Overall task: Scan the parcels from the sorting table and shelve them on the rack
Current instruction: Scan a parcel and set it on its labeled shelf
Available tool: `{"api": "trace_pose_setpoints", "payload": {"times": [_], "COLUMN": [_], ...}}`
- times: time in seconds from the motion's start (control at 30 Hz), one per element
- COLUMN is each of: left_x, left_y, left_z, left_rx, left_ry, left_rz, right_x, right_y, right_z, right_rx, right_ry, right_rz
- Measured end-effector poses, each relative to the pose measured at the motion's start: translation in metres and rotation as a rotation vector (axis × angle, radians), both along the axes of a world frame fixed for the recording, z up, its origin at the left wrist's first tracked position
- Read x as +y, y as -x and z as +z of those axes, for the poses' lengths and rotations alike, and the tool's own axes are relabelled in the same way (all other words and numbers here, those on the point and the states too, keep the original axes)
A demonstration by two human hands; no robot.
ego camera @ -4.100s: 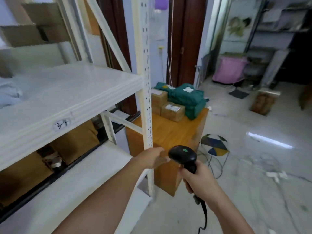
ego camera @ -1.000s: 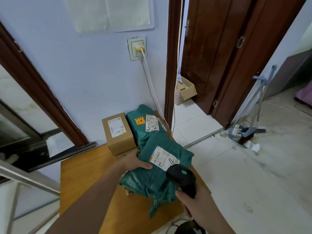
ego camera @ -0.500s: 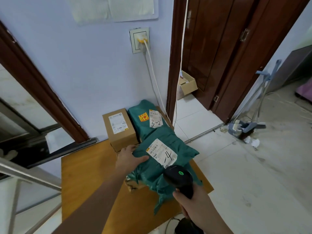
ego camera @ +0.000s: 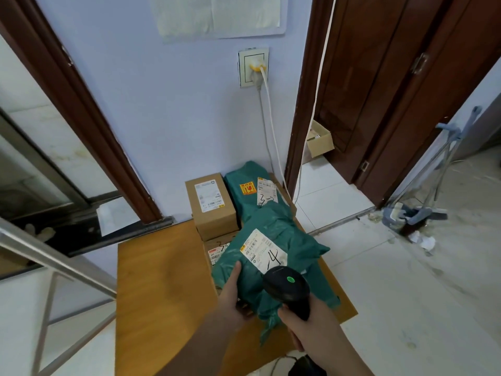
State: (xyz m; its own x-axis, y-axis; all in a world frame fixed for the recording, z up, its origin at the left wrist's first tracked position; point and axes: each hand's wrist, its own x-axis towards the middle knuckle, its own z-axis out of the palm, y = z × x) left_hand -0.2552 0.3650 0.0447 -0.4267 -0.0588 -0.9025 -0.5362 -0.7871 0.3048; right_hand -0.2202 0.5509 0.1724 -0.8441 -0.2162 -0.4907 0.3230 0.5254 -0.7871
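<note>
On the wooden sorting table point(ego camera: 162, 280) lies a green poly-bag parcel point(ego camera: 292, 240) with a white label marked "14". My left hand point(ego camera: 230, 297) grips its near left edge, thumb on top. My right hand point(ego camera: 306, 329) holds a black barcode scanner point(ego camera: 287, 289) with a green light, its head just over the near end of the label. Behind it lie a second green parcel point(ego camera: 244, 177) labelled "3-" and a brown cardboard box point(ego camera: 211, 204). Another box point(ego camera: 217, 248) is partly hidden under the held parcel.
White rack rails point(ego camera: 54, 267) stand at the left. A white cable point(ego camera: 271, 126) runs from the wall socket down behind the parcels. An open doorway with a small carton point(ego camera: 320, 142) is at the right, and a mop point(ego camera: 414, 213) lies on the tiled floor.
I turned from the rack to the table. In the last second my left hand slid down to the parcel's near edge and the scanner stayed over its label.
</note>
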Motion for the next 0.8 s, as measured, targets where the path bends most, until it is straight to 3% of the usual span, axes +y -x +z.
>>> {"api": "trace_pose_setpoints", "payload": {"times": [0.13,0.37,0.67,0.8], "left_x": [0.003,0.001,-0.019,-0.018], "left_y": [-0.004,-0.008,-0.003,0.000], "left_z": [-0.010,-0.012,0.001,0.006], "left_rx": [0.180,0.176,0.350,0.366], "left_ry": [-0.159,0.037,0.328,0.342], "left_rz": [0.076,0.020,-0.163,-0.194], "right_x": [0.004,0.006,-0.001,-0.005], "right_y": [-0.003,-0.006,0.000,0.001], "right_z": [0.001,0.010,0.010,0.010], "right_rx": [-0.023,0.027,0.068,0.066], "right_ry": [0.024,0.008,-0.037,-0.044], "right_rz": [-0.035,-0.100,-0.147,-0.151]}}
